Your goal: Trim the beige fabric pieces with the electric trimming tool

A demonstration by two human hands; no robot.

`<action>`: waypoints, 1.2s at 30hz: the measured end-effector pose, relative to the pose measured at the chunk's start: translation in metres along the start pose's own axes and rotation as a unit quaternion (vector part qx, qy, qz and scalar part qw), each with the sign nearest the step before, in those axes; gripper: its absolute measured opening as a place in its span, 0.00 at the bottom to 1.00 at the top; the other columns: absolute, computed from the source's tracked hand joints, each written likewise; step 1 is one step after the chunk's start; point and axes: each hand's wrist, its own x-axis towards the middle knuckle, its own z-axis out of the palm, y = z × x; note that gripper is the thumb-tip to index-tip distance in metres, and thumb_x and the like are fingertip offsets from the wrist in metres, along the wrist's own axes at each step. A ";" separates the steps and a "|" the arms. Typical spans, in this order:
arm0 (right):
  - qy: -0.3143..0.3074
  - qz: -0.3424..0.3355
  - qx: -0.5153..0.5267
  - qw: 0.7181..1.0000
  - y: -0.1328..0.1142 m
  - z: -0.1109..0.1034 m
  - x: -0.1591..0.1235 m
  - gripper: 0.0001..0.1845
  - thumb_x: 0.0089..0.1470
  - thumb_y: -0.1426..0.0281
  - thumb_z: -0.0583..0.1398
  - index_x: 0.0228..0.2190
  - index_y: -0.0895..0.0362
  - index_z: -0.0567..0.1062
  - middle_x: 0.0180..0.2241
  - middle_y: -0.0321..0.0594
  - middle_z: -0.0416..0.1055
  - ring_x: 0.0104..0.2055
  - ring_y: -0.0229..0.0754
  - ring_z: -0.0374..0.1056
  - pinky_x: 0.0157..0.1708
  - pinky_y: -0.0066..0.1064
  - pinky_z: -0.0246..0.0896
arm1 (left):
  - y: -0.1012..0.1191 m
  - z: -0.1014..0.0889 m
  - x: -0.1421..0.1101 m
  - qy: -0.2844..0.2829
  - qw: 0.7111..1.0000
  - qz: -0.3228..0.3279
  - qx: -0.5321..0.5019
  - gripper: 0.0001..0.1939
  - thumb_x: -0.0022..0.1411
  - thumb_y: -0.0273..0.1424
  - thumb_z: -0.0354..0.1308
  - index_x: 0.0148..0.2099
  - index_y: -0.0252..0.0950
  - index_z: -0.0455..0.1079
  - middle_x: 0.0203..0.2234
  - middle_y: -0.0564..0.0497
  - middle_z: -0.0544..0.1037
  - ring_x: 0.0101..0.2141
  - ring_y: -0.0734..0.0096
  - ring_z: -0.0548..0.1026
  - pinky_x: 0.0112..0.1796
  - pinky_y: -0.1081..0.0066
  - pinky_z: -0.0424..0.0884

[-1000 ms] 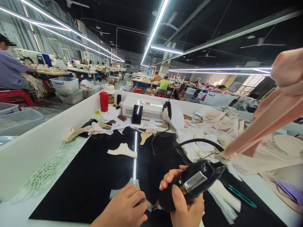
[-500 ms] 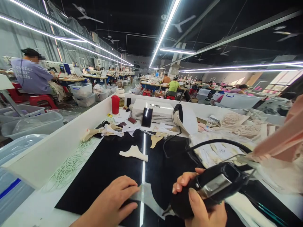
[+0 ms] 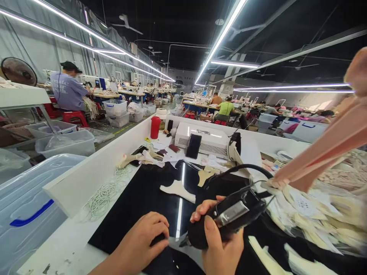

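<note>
My right hand is wrapped round a black corded hand tool with a metal plate on its side, its tip pointing down at the black glossy work surface. My left hand presses curled fingers on a small pale piece lying on that surface, just left of the tool's tip. A black cable loops up from the tool. Peach fabric strips hang in from the upper right.
A cream cut piece lies mid-surface. A white machine box with a phone leaning on it and a red cup stand at the back. Pale cord lies left, fabric heaps right. A plastic bin sits outside the white wall.
The view has swung left, bringing the plastic bin into sight. My left hand's fingers have curled tighter on the pale piece. The tool stays in my right hand.
</note>
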 end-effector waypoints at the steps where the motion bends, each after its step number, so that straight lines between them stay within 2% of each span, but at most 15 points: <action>1: 0.002 0.001 0.002 1.000 0.001 0.003 0.000 0.18 0.61 0.65 0.68 0.50 0.46 0.69 0.33 0.31 0.72 0.30 0.37 0.71 0.32 0.32 0.72 | 0.001 -0.001 0.000 -0.003 1.000 -0.008 -0.003 0.10 0.63 0.18 0.64 0.38 0.40 0.72 0.48 0.55 0.78 0.50 0.64 0.76 0.53 0.66 0.70; 6: 0.027 0.022 0.021 0.999 0.002 0.018 -0.003 0.18 0.61 0.64 0.69 0.49 0.46 0.70 0.32 0.29 0.72 0.30 0.35 0.71 0.34 0.30 0.71 | 0.001 0.003 0.001 0.001 1.000 -0.021 -0.019 0.12 0.61 0.17 0.65 0.39 0.40 0.71 0.47 0.56 0.78 0.50 0.64 0.75 0.53 0.66 0.69; 13: -0.038 -0.031 0.022 0.999 0.017 0.018 0.001 0.17 0.64 0.69 0.65 0.51 0.46 0.69 0.33 0.31 0.73 0.30 0.36 0.73 0.32 0.31 0.74 | -0.004 0.007 0.001 0.015 0.999 -0.019 -0.037 0.17 0.60 0.19 0.66 0.46 0.43 0.69 0.49 0.57 0.77 0.50 0.64 0.74 0.53 0.66 0.68; 22: -0.046 -0.036 0.021 0.998 0.026 0.020 0.000 0.17 0.64 0.70 0.65 0.52 0.46 0.68 0.34 0.31 0.73 0.31 0.37 0.73 0.32 0.31 0.74 | -0.004 0.008 0.001 0.017 0.999 -0.017 -0.044 0.18 0.60 0.20 0.67 0.48 0.43 0.69 0.49 0.57 0.76 0.50 0.65 0.74 0.53 0.66 0.68; 28: 0.008 0.010 0.028 1.000 0.020 0.030 -0.004 0.18 0.62 0.67 0.67 0.49 0.47 0.68 0.32 0.29 0.72 0.30 0.36 0.71 0.34 0.31 0.73 | 0.000 0.007 0.002 0.017 0.998 -0.019 -0.054 0.18 0.60 0.19 0.67 0.47 0.44 0.69 0.49 0.57 0.77 0.49 0.64 0.74 0.52 0.66 0.68; 31: 0.009 0.009 0.021 1.000 0.020 0.030 -0.003 0.17 0.62 0.67 0.66 0.49 0.47 0.68 0.32 0.29 0.72 0.30 0.36 0.71 0.33 0.31 0.72 | 0.000 0.006 0.001 0.023 0.998 -0.018 -0.062 0.18 0.59 0.20 0.67 0.47 0.44 0.69 0.48 0.57 0.77 0.49 0.64 0.75 0.52 0.67 0.68; 36: -0.031 -0.029 0.015 0.999 0.026 0.025 0.002 0.16 0.63 0.70 0.65 0.50 0.48 0.69 0.32 0.31 0.73 0.29 0.37 0.72 0.31 0.32 0.74 | -0.004 0.006 -0.002 0.052 0.995 -0.017 -0.086 0.19 0.61 0.17 0.55 0.49 0.45 0.69 0.45 0.57 0.78 0.46 0.67 0.76 0.49 0.70 0.70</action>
